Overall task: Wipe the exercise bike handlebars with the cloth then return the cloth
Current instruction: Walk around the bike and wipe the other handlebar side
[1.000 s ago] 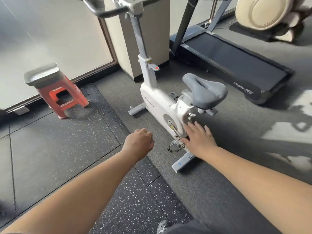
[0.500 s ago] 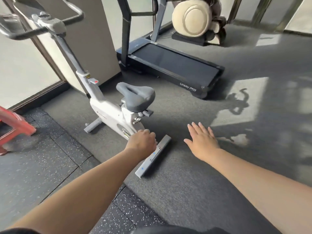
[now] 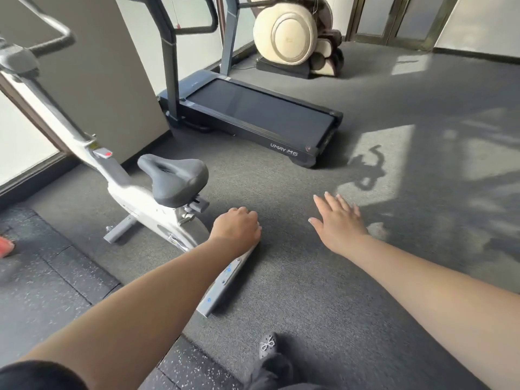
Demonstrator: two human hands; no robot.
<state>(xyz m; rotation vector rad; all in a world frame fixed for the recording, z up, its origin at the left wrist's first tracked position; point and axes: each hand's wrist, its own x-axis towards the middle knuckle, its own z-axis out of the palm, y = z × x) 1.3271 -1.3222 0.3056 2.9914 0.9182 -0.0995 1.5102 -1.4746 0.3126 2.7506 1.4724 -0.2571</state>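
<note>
Left hand point(image 3: 235, 227) fisted beside white exercise bike point(image 3: 146, 198) with black saddle; right hand point(image 3: 337, 220) spread flat, empty, farther right.

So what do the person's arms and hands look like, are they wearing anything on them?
Both arms are bare from the wrist up past the elbow. The left hand and right hand wear no gloves, rings, watch or bracelets that show. The right hand's fingernails look pale and fairly long. A bit of dark sleeve shows at the top of the left arm, by the bottom edge of the view.
</note>
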